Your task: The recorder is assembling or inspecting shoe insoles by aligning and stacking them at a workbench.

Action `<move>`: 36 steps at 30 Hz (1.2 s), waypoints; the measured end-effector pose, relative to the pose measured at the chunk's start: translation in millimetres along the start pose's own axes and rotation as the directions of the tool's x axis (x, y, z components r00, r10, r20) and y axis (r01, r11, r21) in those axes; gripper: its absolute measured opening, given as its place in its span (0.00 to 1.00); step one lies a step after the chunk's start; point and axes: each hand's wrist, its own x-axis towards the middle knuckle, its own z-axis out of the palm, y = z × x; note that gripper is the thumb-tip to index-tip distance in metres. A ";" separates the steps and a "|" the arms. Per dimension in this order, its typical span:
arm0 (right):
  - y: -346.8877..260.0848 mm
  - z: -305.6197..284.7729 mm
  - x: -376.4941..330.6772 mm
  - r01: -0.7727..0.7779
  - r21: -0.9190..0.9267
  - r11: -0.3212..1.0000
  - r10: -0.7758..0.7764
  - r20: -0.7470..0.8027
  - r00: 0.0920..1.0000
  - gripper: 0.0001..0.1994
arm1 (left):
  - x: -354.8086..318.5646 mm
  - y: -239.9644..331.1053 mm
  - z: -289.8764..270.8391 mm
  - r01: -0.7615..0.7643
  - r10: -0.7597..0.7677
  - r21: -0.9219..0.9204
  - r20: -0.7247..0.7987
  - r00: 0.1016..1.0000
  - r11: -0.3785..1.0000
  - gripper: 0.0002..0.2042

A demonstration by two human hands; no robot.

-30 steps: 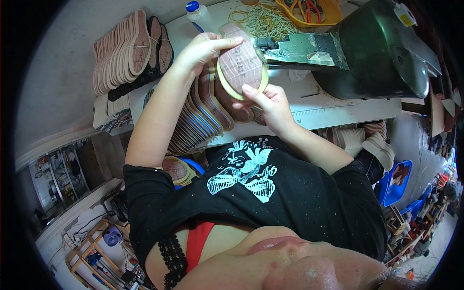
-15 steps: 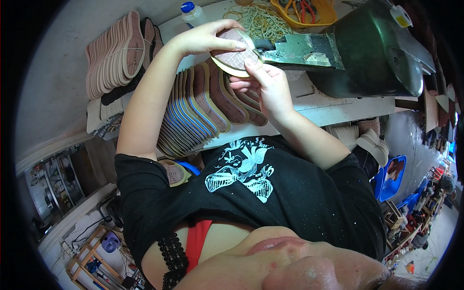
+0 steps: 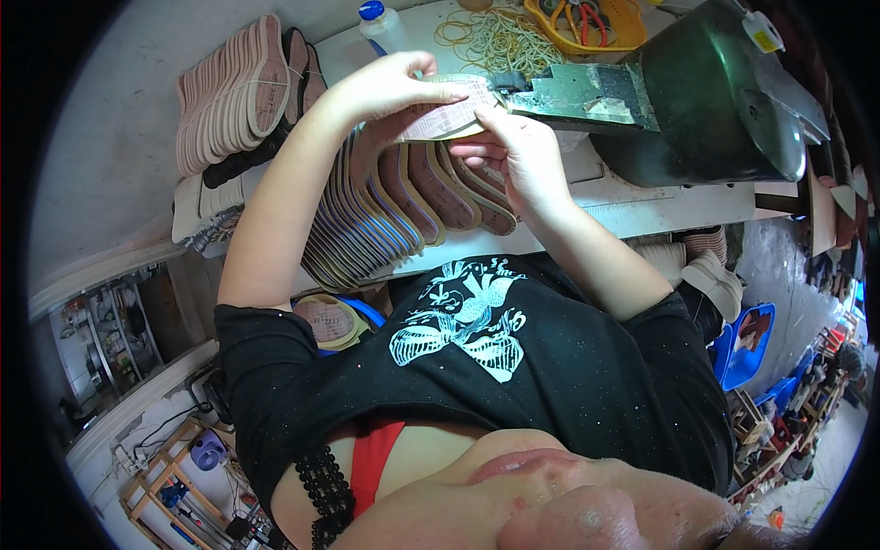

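Note:
Between my two hands is a shoe insole with a brownish-pink, lined face (image 3: 438, 119) and a pale edge. One edge of it meets the small dark head (image 3: 510, 82) at the tip of a green machine's narrow arm (image 3: 587, 96). My left hand (image 3: 390, 89) grips the insole from the upper left, its thumb lying along the top face. At the right edge, my right hand (image 3: 527, 156) pinches it with the thumb on top and fingers curled below. Just beneath them stands a long row of similar insoles (image 3: 362, 225) on the white table (image 3: 623, 206).
The machine's big green body (image 3: 701, 110) fills the back right. Behind the arm lie a heap of pale cords (image 3: 518, 41) and a yellow basket (image 3: 623, 32) with pliers. A blue-capped bottle (image 3: 383, 29) stands nearby. Tied insoles (image 3: 234, 92) are stacked far left.
The insole has turned in my hands against the machine's head: its rounded end faced me before, and now its length stretches toward the lower left. Both hands keep their grip.

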 end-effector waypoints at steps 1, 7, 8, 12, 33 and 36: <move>-0.2 -1.5 0.6 0.000 0.003 1.000 0.000 0.005 1.000 0.17 | -2.2 0.7 2.6 0.026 -0.026 -0.001 0.002 1.000 1.000 0.21; -1.9 -10.8 -1.6 0.037 -0.163 0.986 -0.033 0.029 0.999 0.14 | -20.2 30.2 17.9 0.190 -0.189 -0.057 0.035 0.981 0.980 0.24; -1.3 -10.2 -4.4 0.034 -0.161 0.986 -0.028 0.040 0.999 0.14 | -27.2 38.5 17.8 0.283 -0.280 -0.060 0.052 0.958 0.957 0.26; 4.3 -7.1 -27.7 0.003 -0.359 0.933 0.039 0.109 0.993 0.11 | -27.0 31.5 24.5 0.302 -0.301 -0.102 0.021 0.953 0.948 0.28; -2.2 -62.1 -33.4 -0.040 -0.412 0.910 0.100 0.125 0.987 0.13 | -31.9 30.9 22.1 0.237 -0.287 -0.394 -0.072 0.955 0.888 0.21; -5.7 -60.4 -25.1 -0.076 -0.270 0.960 0.106 0.099 0.989 0.13 | -24.9 26.4 14.5 0.221 -0.271 -0.362 -0.093 0.958 0.906 0.22</move>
